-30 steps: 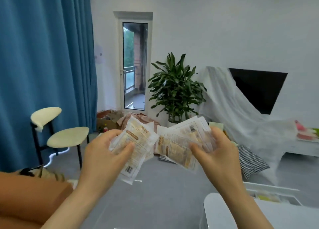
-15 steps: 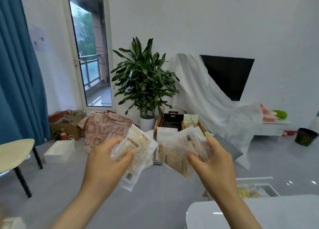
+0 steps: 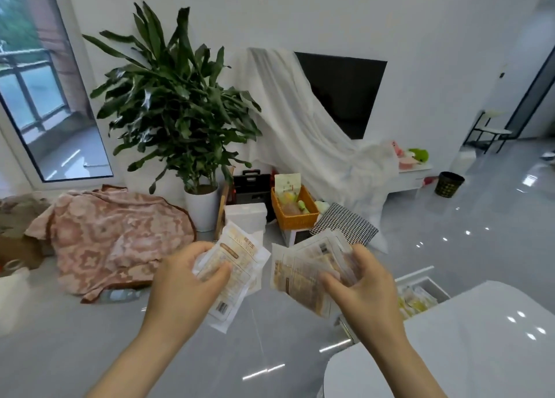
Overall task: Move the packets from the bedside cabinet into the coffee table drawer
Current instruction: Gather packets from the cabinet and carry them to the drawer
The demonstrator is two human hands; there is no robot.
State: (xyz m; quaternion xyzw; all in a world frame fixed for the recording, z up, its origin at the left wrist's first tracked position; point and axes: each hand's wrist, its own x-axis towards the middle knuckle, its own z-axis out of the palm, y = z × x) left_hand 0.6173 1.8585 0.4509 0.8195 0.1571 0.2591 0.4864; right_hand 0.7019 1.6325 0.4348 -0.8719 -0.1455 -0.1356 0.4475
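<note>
My left hand point(image 3: 183, 283) grips a small stack of clear packets point(image 3: 237, 271) with tan printed labels, held upright in front of me. My right hand point(image 3: 365, 289) grips a second fanned bunch of similar packets point(image 3: 303, 274). Both bunches hang above the grey floor, left of the white coffee table point(image 3: 468, 346) at the lower right. Behind the table's far edge its drawer point(image 3: 420, 280) stands pulled out, with yellowish packets point(image 3: 416, 300) lying inside.
A large potted plant point(image 3: 177, 103) stands ahead by the wall. A pink patterned blanket point(image 3: 111, 238) lies on the floor at left. An orange basket point(image 3: 295, 216), white boxes point(image 3: 246, 216) and a checked cushion point(image 3: 345, 226) sit behind my hands. A draped TV point(image 3: 345, 91) stands beyond.
The view has swung right and downward, away from the blue curtain and chair. The coffee table and its pulled-out drawer now fill more of the lower right. Both hands still hold their packets.
</note>
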